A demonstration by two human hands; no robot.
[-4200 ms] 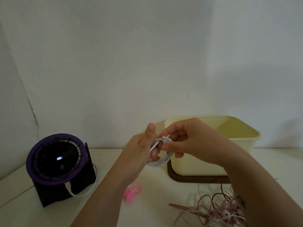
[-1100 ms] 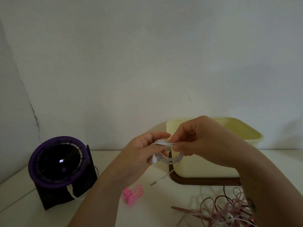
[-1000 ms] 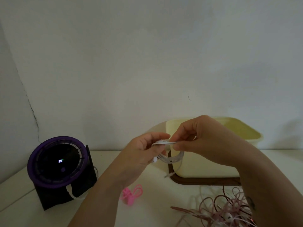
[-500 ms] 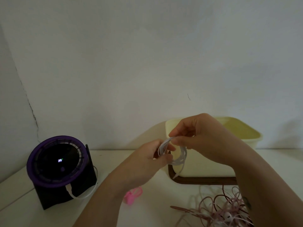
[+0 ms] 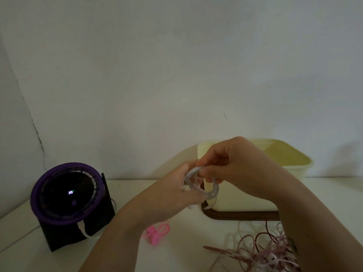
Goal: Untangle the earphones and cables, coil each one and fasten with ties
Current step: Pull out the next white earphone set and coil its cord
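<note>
One purple-rimmed fan [image 5: 66,195] stands far left on the white table [image 5: 19,252], and a pink tie [image 5: 157,232] lies to its right, beside the left forearm. The left hand [image 5: 176,193] grips a white coiled cable [image 5: 206,187] in the air in front of the cream box [image 5: 284,154], and the right hand [image 5: 231,169] pinches the coil's top between thumb and fingertips. A tangle of pink cables [image 5: 271,252] lies at lower right, near the brown tray [image 5: 235,215].

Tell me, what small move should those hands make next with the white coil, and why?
Probably wind in the short tail: the left hand and right hand both grip the white coil, and that tail hangs loose below it. The pink tie likely comes after.
</note>
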